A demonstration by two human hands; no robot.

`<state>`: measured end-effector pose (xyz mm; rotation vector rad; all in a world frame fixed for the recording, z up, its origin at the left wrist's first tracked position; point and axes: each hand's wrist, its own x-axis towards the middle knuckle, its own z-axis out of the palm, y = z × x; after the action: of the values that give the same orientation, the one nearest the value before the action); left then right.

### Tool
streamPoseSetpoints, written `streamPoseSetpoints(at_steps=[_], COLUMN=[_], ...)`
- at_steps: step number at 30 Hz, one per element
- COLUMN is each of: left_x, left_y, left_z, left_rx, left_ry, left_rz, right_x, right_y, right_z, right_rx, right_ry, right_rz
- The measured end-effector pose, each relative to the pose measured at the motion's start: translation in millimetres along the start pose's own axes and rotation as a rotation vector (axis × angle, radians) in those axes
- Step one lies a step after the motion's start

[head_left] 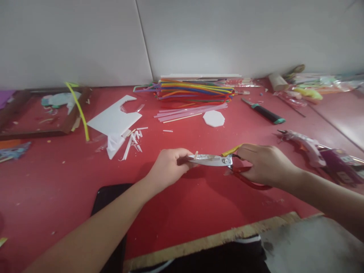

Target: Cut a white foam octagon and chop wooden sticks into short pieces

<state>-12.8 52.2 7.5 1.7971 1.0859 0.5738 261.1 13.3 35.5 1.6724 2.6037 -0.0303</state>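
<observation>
My right hand [260,163] is closed around the handles of the scissors [212,159], one yellow and one red. Their blades point left and meet the fingertips of my left hand [173,163]. A small pale stick [196,155] stands up at the blade tips, beside my left fingers, which are pinched together on it. Beyond my hands lie a white octagonal piece [214,118] and several pink straws [173,113]. Small white cut strips [132,142] lie next to a cut white sheet [113,115] on the left.
A bundle of colourful pipe cleaners [196,91] lies by the wall. On the right are a utility knife [267,113] and a glue gun [304,146]. A brown tray [36,133] is at the left, a black phone-like object [109,197] under my left forearm.
</observation>
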Motion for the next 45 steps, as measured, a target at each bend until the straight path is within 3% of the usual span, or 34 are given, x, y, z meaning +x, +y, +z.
streamPoseSetpoints(at_steps=[5,9,19,45], left_x=[-1,-5,-9,-10], left_y=[9,16,20,20], left_z=[-3.8,-2.3,-1.0,-2.4], left_rx=[-0.182,-0.318,-0.555,-0.614], left_ry=[-0.119,-0.261,-0.382,-0.476], left_rz=[-0.147,-0.305,-0.510,-0.587], right_x=[2,-1,0,1], right_y=[-2,4,8,8], right_z=[-15,-18,-31,-34], right_rx=[0.123,0.369,0.561,0.547], right_ry=[-0.160,-0.284,-0.576,-0.649], right_rz=[-0.021,-0.078,-0.008,-0.020])
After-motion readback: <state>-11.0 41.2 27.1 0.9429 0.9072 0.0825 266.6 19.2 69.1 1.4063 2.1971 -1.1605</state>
